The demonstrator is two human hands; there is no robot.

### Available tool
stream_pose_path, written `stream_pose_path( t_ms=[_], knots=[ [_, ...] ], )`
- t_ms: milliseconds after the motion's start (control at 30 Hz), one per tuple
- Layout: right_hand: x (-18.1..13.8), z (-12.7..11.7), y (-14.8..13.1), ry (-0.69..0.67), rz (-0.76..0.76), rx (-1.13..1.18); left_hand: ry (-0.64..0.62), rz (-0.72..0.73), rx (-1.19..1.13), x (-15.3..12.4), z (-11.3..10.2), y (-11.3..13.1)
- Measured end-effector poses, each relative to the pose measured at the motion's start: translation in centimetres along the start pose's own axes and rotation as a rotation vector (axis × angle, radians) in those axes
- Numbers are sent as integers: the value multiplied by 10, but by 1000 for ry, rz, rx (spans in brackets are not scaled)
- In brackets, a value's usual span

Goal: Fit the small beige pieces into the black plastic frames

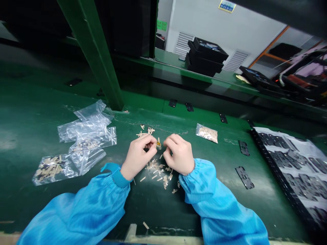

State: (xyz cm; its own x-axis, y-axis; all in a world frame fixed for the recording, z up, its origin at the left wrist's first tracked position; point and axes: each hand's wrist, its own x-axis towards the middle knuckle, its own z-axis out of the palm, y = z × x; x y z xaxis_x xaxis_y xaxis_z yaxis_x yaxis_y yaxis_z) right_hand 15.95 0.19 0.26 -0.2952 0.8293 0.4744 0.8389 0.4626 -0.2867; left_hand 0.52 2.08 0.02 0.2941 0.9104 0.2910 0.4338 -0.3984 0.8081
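Observation:
My left hand [138, 156] and my right hand [178, 153] meet over the green bench, both pinched together on a tiny tan strip [158, 144] held between their fingertips. Below and between them lies a loose pile of small tan strips [158, 171]. A few more strips [146, 130] lie just beyond my left hand. Both arms wear blue sleeves.
Several clear plastic bags [85, 136] lie at the left, one holding tan pieces [51, 169]. A small filled bag [206, 133] sits right of my hands. Flat black parts [244, 177] lie on the bench, a tray of them [293, 163] at right. A green post [94, 54] rises behind.

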Motion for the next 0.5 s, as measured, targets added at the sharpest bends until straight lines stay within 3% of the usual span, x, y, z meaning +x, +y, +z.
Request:
stream_pose_path(
  t_ms=[233, 500],
  knots=[
    [3, -6, -1, -35, 94, 321, -55, 68, -3, 0, -1, 1],
    [6, -7, 5, -82, -2, 436, -72, 76, -12, 0, -2, -1]
  ],
)
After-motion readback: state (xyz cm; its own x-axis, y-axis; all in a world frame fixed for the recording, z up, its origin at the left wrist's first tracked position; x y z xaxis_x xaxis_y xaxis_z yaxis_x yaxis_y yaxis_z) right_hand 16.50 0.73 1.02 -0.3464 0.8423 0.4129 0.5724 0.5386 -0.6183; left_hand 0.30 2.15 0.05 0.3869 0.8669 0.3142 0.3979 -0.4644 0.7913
